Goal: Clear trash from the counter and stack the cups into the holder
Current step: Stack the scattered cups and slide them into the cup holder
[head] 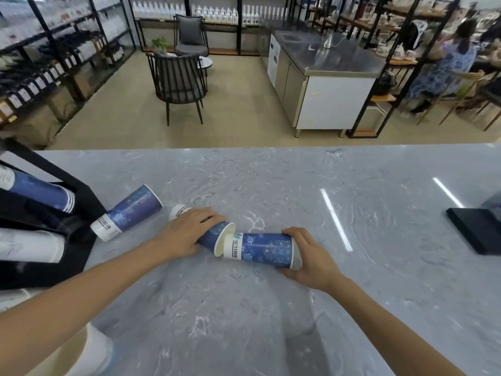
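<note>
Three blue paper cups lie on their sides on the grey marble counter (271, 321). My left hand (189, 229) grips one cup (217, 236) whose open rim faces right. My right hand (309, 256) holds a second cup (264, 248) at its open end, its white base touching the rim of the left cup. A third cup (130, 211) lies loose to the left, close to the black cup holder (76, 248). The holder has a stack of blue cups (40, 191) in its upper slot and white cups (29, 245) in its lower slot.
A flat black device (477, 229) sits at the counter's right edge. Beyond the counter's far edge are two dark chairs (179, 82), a steel-topped cabinet (322, 85), shelves of bottles, and a seated person at the far right.
</note>
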{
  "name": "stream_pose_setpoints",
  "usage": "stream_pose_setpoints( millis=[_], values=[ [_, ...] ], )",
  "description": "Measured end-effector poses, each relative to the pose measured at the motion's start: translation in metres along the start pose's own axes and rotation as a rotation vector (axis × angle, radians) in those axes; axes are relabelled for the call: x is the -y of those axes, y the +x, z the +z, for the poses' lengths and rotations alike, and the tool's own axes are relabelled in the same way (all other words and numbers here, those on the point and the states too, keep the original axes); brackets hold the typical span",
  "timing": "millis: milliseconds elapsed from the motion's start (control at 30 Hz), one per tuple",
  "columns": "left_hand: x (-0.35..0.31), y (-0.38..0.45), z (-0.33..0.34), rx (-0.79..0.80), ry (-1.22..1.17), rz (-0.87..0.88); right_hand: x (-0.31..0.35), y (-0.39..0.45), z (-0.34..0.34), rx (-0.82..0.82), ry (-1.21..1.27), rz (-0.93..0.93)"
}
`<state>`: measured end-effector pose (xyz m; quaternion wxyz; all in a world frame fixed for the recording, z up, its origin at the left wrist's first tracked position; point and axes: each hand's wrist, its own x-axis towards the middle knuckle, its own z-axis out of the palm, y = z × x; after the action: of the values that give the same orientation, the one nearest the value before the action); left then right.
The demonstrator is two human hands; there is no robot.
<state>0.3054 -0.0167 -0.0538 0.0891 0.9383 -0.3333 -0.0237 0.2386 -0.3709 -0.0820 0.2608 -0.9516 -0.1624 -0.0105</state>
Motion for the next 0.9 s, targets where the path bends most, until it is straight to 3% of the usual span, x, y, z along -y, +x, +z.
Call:
stream_pose_setpoints(
  millis=[300, 533, 900],
  values=[
    [-0.04, -0.025, -0.031, -0.105, 0.173, 0.119, 0.044, -0.019, 0.0, -0.087, 0.118, -0.113],
    [-0.075, -0.045, -0.053, -0.212, 0.079, 0.168, 0.084, -0.02, -0.006, -0.156, 0.157, -0.235],
    [-0.09, -0.054, -0.054, -0.269, 0.002, 0.117, 0.104, -0.01, -0.001, -0.115, 0.212, -0.297]
  ],
)
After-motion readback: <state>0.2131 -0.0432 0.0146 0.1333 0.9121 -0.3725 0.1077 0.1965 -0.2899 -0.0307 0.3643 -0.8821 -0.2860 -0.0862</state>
